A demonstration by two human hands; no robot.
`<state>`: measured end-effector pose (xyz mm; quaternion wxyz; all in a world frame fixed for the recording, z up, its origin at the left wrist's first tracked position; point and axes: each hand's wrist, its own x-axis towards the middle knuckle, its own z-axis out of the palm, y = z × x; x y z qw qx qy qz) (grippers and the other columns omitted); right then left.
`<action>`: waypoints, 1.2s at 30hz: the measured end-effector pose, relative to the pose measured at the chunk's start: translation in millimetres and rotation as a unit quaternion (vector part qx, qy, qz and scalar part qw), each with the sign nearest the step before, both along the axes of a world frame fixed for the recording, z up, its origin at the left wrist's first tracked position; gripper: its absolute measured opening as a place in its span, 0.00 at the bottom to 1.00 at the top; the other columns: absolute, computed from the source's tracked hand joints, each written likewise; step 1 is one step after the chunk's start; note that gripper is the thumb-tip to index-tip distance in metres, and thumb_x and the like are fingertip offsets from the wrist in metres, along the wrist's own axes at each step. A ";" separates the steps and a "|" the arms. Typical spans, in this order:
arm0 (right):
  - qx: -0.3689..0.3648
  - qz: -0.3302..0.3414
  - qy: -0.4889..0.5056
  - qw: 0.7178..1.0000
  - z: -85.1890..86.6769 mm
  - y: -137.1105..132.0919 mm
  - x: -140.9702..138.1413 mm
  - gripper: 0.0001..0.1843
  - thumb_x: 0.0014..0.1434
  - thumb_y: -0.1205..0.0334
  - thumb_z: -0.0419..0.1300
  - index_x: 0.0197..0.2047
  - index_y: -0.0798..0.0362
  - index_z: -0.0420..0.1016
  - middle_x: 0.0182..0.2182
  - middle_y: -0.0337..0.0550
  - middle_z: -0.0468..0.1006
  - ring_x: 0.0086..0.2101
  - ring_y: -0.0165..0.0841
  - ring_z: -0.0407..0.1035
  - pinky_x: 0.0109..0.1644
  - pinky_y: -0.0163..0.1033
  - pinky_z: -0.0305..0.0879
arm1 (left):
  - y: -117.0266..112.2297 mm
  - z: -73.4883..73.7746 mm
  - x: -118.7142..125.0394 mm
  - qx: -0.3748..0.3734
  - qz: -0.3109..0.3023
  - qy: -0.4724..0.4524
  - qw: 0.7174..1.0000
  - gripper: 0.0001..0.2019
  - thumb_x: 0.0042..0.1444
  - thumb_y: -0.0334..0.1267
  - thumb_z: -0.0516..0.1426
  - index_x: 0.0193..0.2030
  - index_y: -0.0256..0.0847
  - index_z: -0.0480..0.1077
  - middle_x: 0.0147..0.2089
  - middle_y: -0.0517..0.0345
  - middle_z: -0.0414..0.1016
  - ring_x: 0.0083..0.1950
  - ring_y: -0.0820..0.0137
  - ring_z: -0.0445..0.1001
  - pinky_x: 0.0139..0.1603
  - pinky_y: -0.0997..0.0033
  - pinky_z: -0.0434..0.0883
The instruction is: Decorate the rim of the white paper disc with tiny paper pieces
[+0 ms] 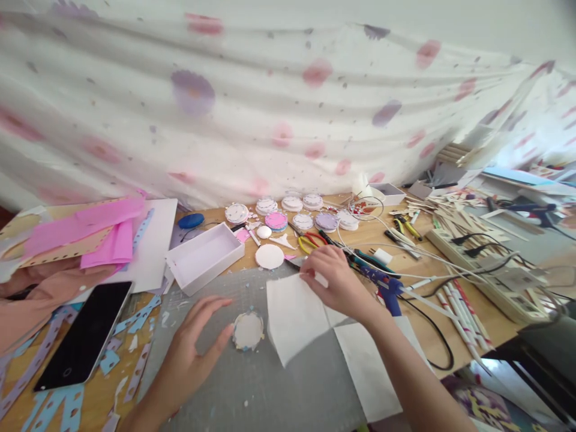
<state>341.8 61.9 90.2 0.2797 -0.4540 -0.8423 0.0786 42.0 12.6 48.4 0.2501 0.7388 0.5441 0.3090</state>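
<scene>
My right hand [330, 276] pinches the top edge of a white sheet of paper [292, 318], which is tilted up off the grey cutting mat [216, 390]. My left hand [195, 345] is open, thumb and fingers apart, just left of a small round disc [248, 330] with a pale centre and a ragged, coloured rim. The disc lies on the mat, between the left hand and the sheet. Another white sheet [369, 372] lies partly beneath my right forearm. A plain white circle [269, 257] rests at the mat's far edge.
A white open box [204, 258] and a black phone [85, 336] are on the left, with pink paper [108, 234] and scraps. Several decorated discs [276, 221] line the back. A blue glue gun [382, 285], pliers [407, 227], cables and a power strip [486, 270] crowd the right.
</scene>
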 end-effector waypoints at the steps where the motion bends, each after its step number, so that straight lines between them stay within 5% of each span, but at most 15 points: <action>1: 0.005 0.003 0.035 0.999 10.9 -1.3 2.6 0.03 0.63 0.67 0.53 0.36 0.51 0.66 0.32 0.42 0.71 0.37 0.35 0.64 0.46 0.43 0.58 | -1.7 3.0 1.5 0.000 -0.015 -0.011 1.000 0.19 0.58 0.45 0.55 0.56 0.51 0.66 0.59 0.53 0.68 0.60 0.59 0.67 0.61 0.56 0.65; 6: -0.019 0.008 0.218 0.976 44.5 -17.7 0.3 0.03 0.66 0.62 0.52 0.38 0.50 0.64 0.30 0.39 0.68 0.30 0.29 0.64 0.32 0.35 0.60 | -7.5 5.9 11.4 -0.044 -0.070 -0.126 0.989 0.42 0.49 0.49 0.64 0.68 0.52 0.50 0.71 0.50 0.51 0.70 0.51 0.52 0.68 0.46 0.54; 9: -0.036 -0.008 0.320 0.947 48.5 -29.0 -12.1 0.05 0.66 0.58 0.52 0.39 0.50 0.65 0.28 0.37 0.64 0.26 0.28 0.60 0.27 0.33 0.57 | -11.8 7.9 26.5 -0.118 -0.082 -0.251 0.957 0.47 0.42 0.52 0.67 0.67 0.47 0.52 0.70 0.46 0.54 0.70 0.47 0.52 0.67 0.47 0.56; 12: -0.048 -0.046 0.392 0.918 47.7 -36.8 -22.6 0.07 0.65 0.55 0.54 0.39 0.50 0.64 0.27 0.35 0.62 0.24 0.27 0.57 0.25 0.31 0.55 | -15.6 21.1 46.7 -0.196 -0.041 -0.399 0.895 0.45 0.35 0.54 0.69 0.61 0.42 0.62 0.64 0.41 0.65 0.64 0.44 0.63 0.59 0.53 0.68; 16: -0.107 -0.060 0.430 0.895 39.5 -47.3 -21.6 0.09 0.65 0.53 0.54 0.39 0.49 0.64 0.27 0.34 0.62 0.25 0.26 0.57 0.25 0.29 0.56 | -14.4 43.4 56.7 -0.281 0.065 -0.477 0.830 0.35 0.41 0.42 0.69 0.57 0.43 0.65 0.55 0.48 0.75 0.49 0.53 0.77 0.41 0.64 0.76; 21: -0.291 0.032 0.349 0.890 10.3 -65.4 -13.1 0.13 0.64 0.52 0.54 0.48 0.50 0.66 0.37 0.40 0.72 0.35 0.31 0.67 0.39 0.34 0.69 | -12.9 39.4 40.7 -0.345 0.048 -0.525 0.777 0.30 0.48 0.40 0.66 0.59 0.40 0.67 0.50 0.46 0.78 0.48 0.56 0.78 0.43 0.67 0.75; 25: -0.283 0.055 0.222 0.931 -0.1 -76.8 -12.8 0.16 0.65 0.51 0.50 0.45 0.51 0.73 0.35 0.45 0.76 0.36 0.36 0.70 0.45 0.40 0.70 | -22.2 21.6 30.2 -0.416 0.018 -0.458 0.785 0.24 0.48 0.43 0.65 0.53 0.40 0.73 0.45 0.47 0.81 0.47 0.54 0.78 0.42 0.62 0.75; 27: -0.226 0.101 0.202 0.948 4.2 -82.0 -10.4 0.19 0.66 0.51 0.48 0.40 0.51 0.76 0.32 0.47 0.76 0.35 0.36 0.71 0.44 0.40 0.70 | -26.1 16.5 23.2 -0.391 0.039 -0.423 0.816 0.18 0.46 0.43 0.66 0.45 0.42 0.78 0.42 0.50 0.81 0.45 0.57 0.78 0.42 0.63 0.74; 31: -0.197 0.174 0.242 0.934 9.3 -95.0 1.7 0.21 0.67 0.53 0.45 0.40 0.48 0.78 0.36 0.49 0.76 0.34 0.34 0.72 0.39 0.35 0.69 | -27.0 18.1 6.9 -0.311 0.053 -0.417 0.852 0.10 0.41 0.42 0.68 0.20 0.39 0.76 0.33 0.52 0.80 0.35 0.63 0.76 0.35 0.70 0.72; 33: -0.208 0.152 0.286 0.923 3.9 -102.7 7.4 0.15 0.65 0.53 0.51 0.46 0.45 0.77 0.38 0.48 0.76 0.35 0.33 0.73 0.37 0.33 0.68 | -27.1 21.6 4.6 -0.301 0.039 -0.432 0.849 0.11 0.44 0.43 0.67 0.21 0.38 0.75 0.31 0.51 0.79 0.29 0.67 0.75 0.29 0.72 0.70; 36: -0.216 0.120 0.337 0.908 -7.5 -113.1 9.3 0.13 0.62 0.55 0.57 0.48 0.42 0.77 0.39 0.47 0.76 0.33 0.33 0.73 0.35 0.32 0.67 | -30.4 24.8 11.1 -0.312 0.048 -0.451 0.835 0.13 0.49 0.46 0.64 0.35 0.39 0.78 0.31 0.50 0.79 0.27 0.67 0.74 0.28 0.72 0.70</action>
